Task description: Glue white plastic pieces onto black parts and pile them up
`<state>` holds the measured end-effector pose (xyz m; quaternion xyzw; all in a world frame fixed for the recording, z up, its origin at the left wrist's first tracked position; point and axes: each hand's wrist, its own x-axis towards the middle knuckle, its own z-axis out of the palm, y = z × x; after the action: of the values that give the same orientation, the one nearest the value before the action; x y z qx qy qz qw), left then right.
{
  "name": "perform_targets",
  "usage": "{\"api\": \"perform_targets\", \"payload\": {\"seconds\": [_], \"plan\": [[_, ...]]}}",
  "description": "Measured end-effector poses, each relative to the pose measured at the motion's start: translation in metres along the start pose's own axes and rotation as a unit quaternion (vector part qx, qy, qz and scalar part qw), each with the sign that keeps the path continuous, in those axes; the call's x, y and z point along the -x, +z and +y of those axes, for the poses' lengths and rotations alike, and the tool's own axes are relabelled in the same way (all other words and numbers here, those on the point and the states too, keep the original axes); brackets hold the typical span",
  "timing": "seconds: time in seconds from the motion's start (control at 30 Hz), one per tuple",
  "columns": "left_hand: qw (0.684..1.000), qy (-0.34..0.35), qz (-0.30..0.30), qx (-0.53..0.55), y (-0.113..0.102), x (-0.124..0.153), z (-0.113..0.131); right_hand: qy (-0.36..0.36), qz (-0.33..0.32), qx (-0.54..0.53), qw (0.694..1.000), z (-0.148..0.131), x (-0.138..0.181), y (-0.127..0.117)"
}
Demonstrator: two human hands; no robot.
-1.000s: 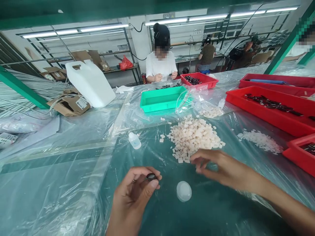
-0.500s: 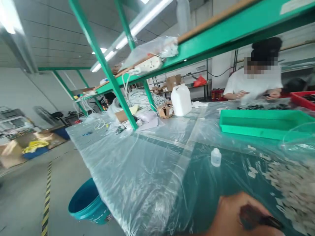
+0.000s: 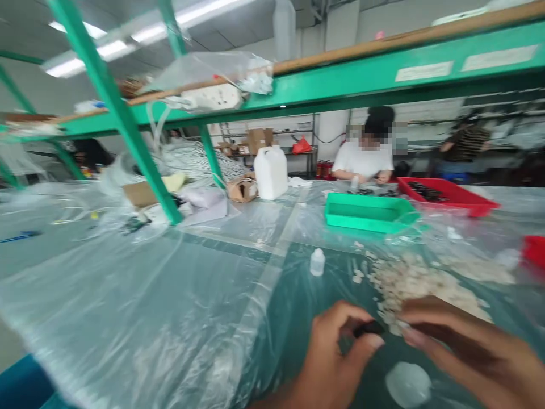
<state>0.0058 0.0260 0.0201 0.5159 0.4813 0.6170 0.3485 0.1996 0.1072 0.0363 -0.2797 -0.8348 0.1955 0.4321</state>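
My left hand (image 3: 336,358) is low in the middle of the view, its thumb and fingers pinched on a small black part (image 3: 368,328). My right hand (image 3: 464,349) comes in from the right, fingertips drawn together right beside that part, at the near edge of a heap of small whitish pieces (image 3: 419,284). Whether the right fingers hold a piece is blurred. A round white cap (image 3: 407,383) lies on the plastic sheet between the two hands. A small white dropper bottle (image 3: 317,262) stands beyond my left hand.
A green tray (image 3: 369,213) and a red tray (image 3: 451,196) sit further back, where a person in a white top works. A white jug (image 3: 271,172) and a cardboard box (image 3: 242,189) stand left of them. A green shelf frame (image 3: 114,108) crosses overhead. Clear plastic sheet (image 3: 128,307) covers the table.
The view swung far left and has come back toward the table. My right hand, out of view half a second ago, now sits against the black part in my left hand.
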Motion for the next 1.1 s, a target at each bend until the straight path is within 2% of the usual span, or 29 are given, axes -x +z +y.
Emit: {"api": "perform_targets", "payload": {"seconds": [0.07,0.23,0.47,0.67,0.97,1.1], "plan": [[1.000,0.015,-0.013,0.023,-0.005,-0.003,0.003,-0.009,-0.032,0.001,0.999,-0.021,-0.016,-0.004],[0.998,0.046,-0.022,0.048,-0.011,-0.006,0.002,-0.040,-0.011,-0.003,0.999,-0.050,-0.035,0.009],[0.997,0.071,-0.006,0.030,-0.009,-0.005,-0.004,-0.073,-0.007,0.035,0.997,-0.046,-0.019,0.014],[0.997,0.078,0.006,0.004,-0.008,-0.003,-0.006,-0.018,0.001,0.040,0.999,-0.045,-0.003,0.028],[0.996,0.078,0.008,-0.035,-0.009,-0.002,-0.009,-0.017,-0.058,-0.001,0.998,-0.053,-0.016,0.029],[0.996,0.068,0.003,-0.051,-0.007,-0.006,-0.010,0.027,-0.104,-0.024,0.994,-0.056,-0.023,0.027]]}}
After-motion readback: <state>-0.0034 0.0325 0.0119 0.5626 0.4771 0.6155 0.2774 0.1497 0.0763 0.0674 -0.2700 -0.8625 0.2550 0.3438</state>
